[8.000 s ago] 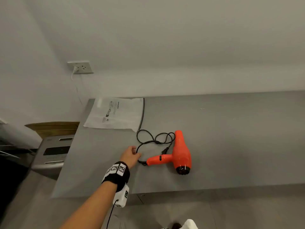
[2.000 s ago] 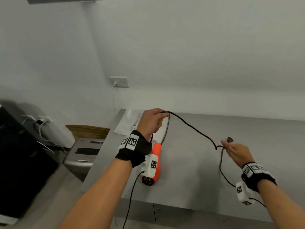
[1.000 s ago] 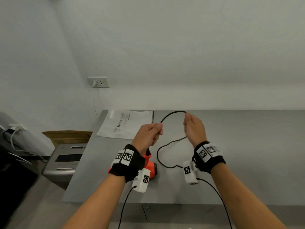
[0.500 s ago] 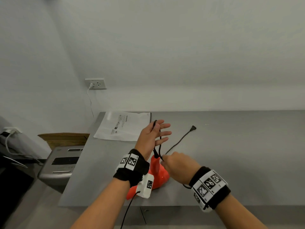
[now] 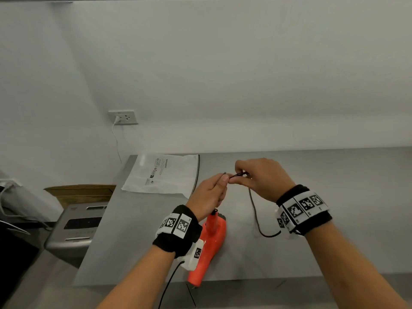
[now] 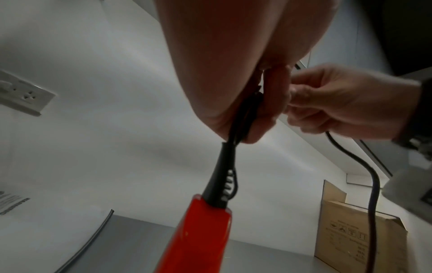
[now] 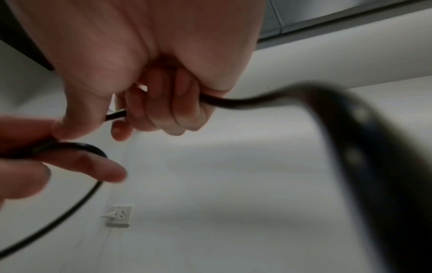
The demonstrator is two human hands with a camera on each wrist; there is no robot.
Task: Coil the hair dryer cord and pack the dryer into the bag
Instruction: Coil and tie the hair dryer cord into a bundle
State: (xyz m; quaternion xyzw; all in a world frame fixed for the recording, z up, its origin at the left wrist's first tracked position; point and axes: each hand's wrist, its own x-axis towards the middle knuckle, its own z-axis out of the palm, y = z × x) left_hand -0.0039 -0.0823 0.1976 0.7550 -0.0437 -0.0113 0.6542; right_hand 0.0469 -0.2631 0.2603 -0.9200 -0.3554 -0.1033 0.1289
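Black cord (image 5: 254,210): left grip (image 5: 208,195) holds gathered loops, right grip (image 5: 264,178) pinches slack. Loose pinch risks loops springing apart.

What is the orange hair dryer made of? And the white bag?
The hair dryer looks like hard, glossy plastic: smooth and shiny, with light glinting off it. The bag looks like thin, soft, matte plastic or fabric, lying flat with printed text; which one is unclear.

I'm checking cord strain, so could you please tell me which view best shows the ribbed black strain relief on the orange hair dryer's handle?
The left wrist view: the ribbed black strain relief is close and unobstructed. The head view shows only its tip; the right wrist view misses it.
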